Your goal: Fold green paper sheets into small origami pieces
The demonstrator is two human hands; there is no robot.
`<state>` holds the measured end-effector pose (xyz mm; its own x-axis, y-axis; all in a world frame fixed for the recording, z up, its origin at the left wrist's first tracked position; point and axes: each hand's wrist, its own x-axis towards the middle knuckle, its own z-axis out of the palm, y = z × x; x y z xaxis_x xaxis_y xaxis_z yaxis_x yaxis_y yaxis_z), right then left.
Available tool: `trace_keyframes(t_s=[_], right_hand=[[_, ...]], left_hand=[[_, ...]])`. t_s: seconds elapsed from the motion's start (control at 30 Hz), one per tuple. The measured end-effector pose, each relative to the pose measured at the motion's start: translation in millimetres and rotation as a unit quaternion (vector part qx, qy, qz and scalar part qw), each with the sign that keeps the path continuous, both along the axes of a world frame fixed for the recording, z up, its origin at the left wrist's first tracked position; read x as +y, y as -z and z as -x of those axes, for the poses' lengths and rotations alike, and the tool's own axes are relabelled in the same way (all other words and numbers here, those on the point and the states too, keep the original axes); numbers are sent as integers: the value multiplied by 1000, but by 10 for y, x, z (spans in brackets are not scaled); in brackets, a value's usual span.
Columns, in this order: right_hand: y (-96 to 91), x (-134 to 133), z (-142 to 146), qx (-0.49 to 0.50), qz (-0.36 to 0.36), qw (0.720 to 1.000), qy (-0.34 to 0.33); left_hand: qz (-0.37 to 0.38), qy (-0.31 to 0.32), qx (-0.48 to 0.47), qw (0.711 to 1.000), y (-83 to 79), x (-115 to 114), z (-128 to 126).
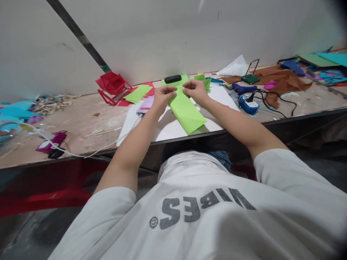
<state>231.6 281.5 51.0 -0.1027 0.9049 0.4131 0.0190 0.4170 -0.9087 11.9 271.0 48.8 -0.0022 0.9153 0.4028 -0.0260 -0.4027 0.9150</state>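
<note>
A long strip of bright green paper (187, 112), folded near its lower end, lies tilted over a white board (162, 133) at the table's front edge. My left hand (164, 96) pinches the strip's upper left side between thumb and fingers. At the upper right side my right hand (196, 91) is closed in a similar pinch. Just beyond them, a black oval case (172, 78) rests on green paper. Folded green pieces (206, 83) sit behind my right hand. Beside my left forearm are loose green sheets (138, 94) and a phone-like object (145, 104), partly blurred out.
To the left stand a red folded chair-like model (112, 86), wood sticks (52, 104) and a purple device (51, 142) with a white cable. On the right lie a blue glue gun (244, 89), a blue plug-in device (248, 104), black cords, brown sheets (287, 83) and a dark green frame (251, 78).
</note>
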Motion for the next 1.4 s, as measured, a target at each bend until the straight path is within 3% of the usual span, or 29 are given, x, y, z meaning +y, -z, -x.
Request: trace_keyframes(t_s=[0.63, 0.9, 1.2, 1.4], right_hand=[[18, -3, -21, -4, -8, 1000, 6], [-3, -19, 6, -11, 3, 1000, 10], [75, 173, -38, 10, -17, 999, 41], [-37, 159, -76, 0, 5, 998, 67]], left_hand=[[-22, 15, 2, 1000, 116, 119, 87], [-3, 3, 8, 1000, 102, 103, 80], [21, -26, 12, 999, 132, 211, 112], [46, -30, 13, 998, 90, 234, 178]])
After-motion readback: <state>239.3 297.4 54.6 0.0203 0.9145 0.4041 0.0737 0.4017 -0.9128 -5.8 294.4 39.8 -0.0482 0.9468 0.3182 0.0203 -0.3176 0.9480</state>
